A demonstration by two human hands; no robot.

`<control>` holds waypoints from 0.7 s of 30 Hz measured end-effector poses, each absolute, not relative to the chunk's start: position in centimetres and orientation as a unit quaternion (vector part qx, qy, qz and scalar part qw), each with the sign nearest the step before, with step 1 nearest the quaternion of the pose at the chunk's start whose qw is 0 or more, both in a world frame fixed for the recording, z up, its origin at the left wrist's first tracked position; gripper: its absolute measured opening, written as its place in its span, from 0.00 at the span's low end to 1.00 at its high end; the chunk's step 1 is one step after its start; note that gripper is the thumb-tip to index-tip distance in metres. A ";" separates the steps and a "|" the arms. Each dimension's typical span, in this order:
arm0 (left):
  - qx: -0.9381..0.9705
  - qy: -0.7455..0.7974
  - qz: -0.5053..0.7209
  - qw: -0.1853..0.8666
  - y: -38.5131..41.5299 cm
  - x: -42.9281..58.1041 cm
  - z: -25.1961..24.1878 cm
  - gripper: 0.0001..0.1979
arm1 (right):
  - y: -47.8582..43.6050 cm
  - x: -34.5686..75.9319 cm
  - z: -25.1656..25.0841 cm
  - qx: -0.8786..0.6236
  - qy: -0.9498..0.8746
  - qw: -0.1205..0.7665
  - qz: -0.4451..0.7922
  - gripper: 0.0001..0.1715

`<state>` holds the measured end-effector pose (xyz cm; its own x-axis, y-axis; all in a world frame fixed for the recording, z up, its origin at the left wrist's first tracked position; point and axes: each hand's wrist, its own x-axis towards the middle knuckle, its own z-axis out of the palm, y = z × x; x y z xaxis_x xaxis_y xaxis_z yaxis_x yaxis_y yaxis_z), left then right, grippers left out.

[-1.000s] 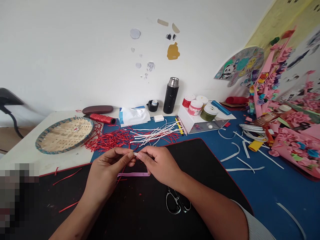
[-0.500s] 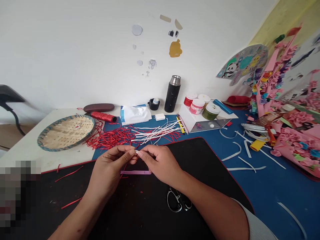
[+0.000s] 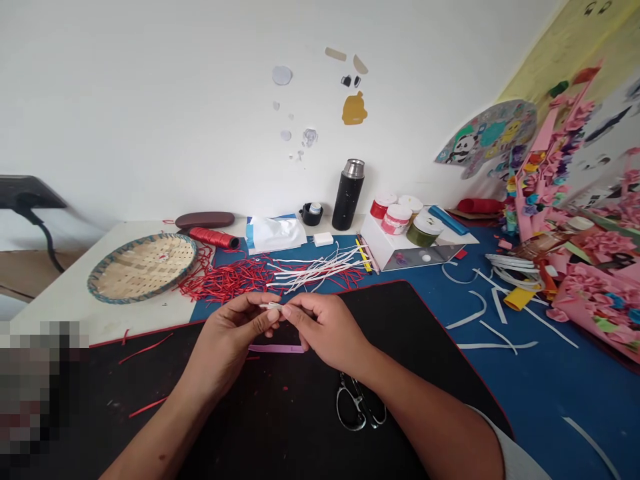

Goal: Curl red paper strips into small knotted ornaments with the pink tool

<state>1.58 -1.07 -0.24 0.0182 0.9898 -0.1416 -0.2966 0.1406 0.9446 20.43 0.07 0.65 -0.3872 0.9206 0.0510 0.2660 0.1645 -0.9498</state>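
Note:
My left hand and my right hand meet over the black mat, thumbs and fingers closed. Pinched between their fingertips is a small white strip, seemingly folded, its far side hidden by the fingers. Just below the hands, a purple strip lies across the mat, its right end close to my right fingers. A pair of scissors rests on the mat under my right forearm, blades partly covered by it. Beyond my fingertips lie a pile of red cords and a bunch of white strips.
A woven basket and red thread spool sit at the left. A black flask stands by the wall, beside paint jars on a white box. Loose white strips and pink paper flowers are at the right.
More of the white strip now shows between my fingertips, and my left thumb sits slightly lower. The whole view has shifted a little; both hands stay in nearly the same place over the mat.

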 end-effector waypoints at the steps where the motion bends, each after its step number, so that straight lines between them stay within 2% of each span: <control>1: 0.385 0.456 0.532 0.600 -1.1 1.6 -0.3 0.18 | 0.0 20.4 0.7 -0.436 -0.684 0.339 0.476 0.20; 10: 0.412 0.465 0.524 0.582 -1.2 1.2 -0.5 0.15 | 0.0 20.4 0.8 -0.450 -0.707 0.309 0.448 0.17; 15: 0.430 0.495 0.513 0.554 -1.3 1.0 -0.2 0.16 | 0.0 20.4 0.8 -0.456 -0.701 0.299 0.460 0.15; 21: 0.403 0.487 0.523 0.571 -1.1 1.2 -0.1 0.16 | 0.0 20.4 0.9 -0.455 -0.698 0.303 0.461 0.17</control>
<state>1.19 -1.12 -0.14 -0.0220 0.9906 -0.1347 -0.2047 0.1274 0.9705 20.42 0.00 0.86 -0.4012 0.9160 0.0034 0.3562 0.1595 -0.9207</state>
